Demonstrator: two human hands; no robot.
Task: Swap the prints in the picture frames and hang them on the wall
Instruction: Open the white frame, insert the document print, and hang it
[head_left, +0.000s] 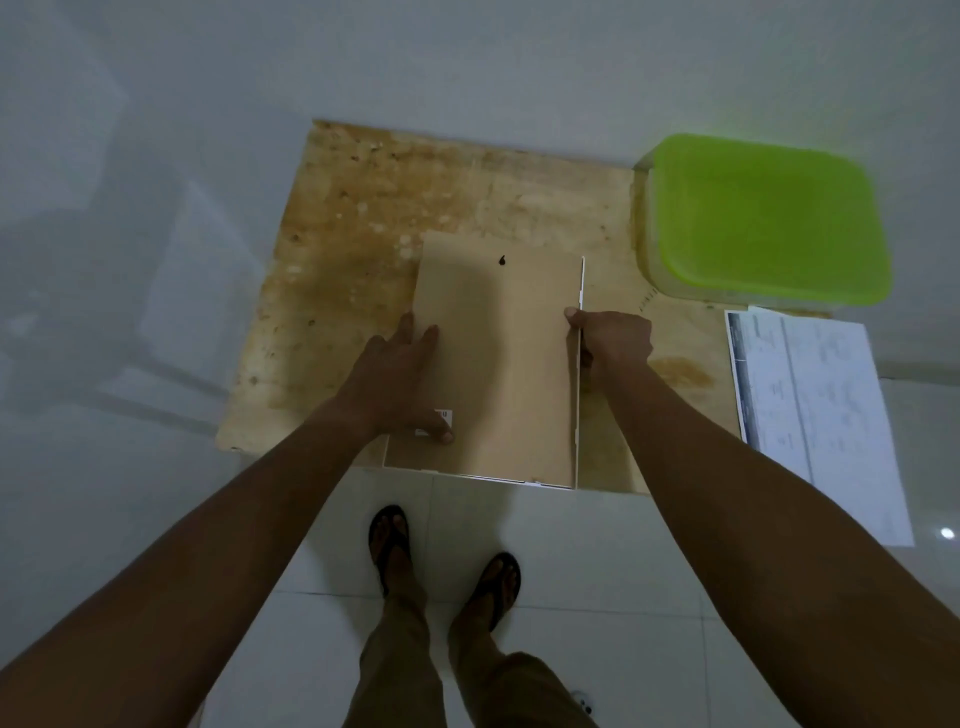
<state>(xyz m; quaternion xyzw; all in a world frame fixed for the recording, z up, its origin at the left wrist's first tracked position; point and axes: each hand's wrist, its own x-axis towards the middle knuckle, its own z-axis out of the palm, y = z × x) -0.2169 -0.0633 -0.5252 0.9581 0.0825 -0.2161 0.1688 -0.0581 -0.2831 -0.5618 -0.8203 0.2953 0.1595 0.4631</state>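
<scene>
On the bench (363, 218), close to its front edge and a bit right of the middle: a picture frame (509, 374), lying face down. Brown back board (519, 312) facing up, with a small black hole (502, 260) near the far end. Thin white rim (582, 280) along the right side and the front side.

Flat on the left part of the back board: the left hand (400, 374). Fingers straight and a little spread, pointing to the back of the bench. Thumb stuck out sideways, tip on a small white sticker (445, 414) near the front left corner of the frame.

At the right side of the frame, about half way along: the right hand (615, 340). Thumb on top of the back board, other fingers curled round the rim from outside, so pinching that side. Fingertips hidden under the frame.

At the back right corner of the bench: a box with a bright green lid (769, 218), well apart from the frame. By the right edge of the bench: white sheets of paper (821, 415) with small print, too blurry to read. Cannot tell how much of the paper lies on the wood.

Below the front edge: white floor tiles (597, 545) and two feet (389, 540) in dark sandals.
</scene>
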